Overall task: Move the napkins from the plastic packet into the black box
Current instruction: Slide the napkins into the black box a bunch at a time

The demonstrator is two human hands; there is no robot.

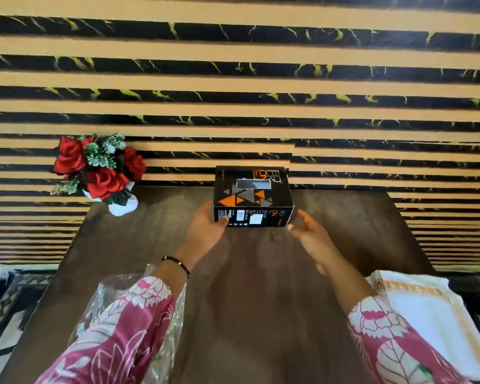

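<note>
The black box (252,195), printed with orange and grey triangles and with a slot in its top, stands at the far edge of the brown table (261,286). My left hand (207,227) touches the box's near left corner with the thumb on its front face. My right hand (309,231) hovers open just right of the box, fingers spread and slightly blurred. The clear plastic packet (105,297) lies crumpled under my left forearm at the near left. A stack of white napkins (429,309) with a tan-checked border lies at the near right.
A vase of red artificial roses (100,173) stands at the table's far left corner. A black-and-tan striped wall (233,79) rises directly behind the table. Patterned black-and-white flooring (9,309) shows on both sides.
</note>
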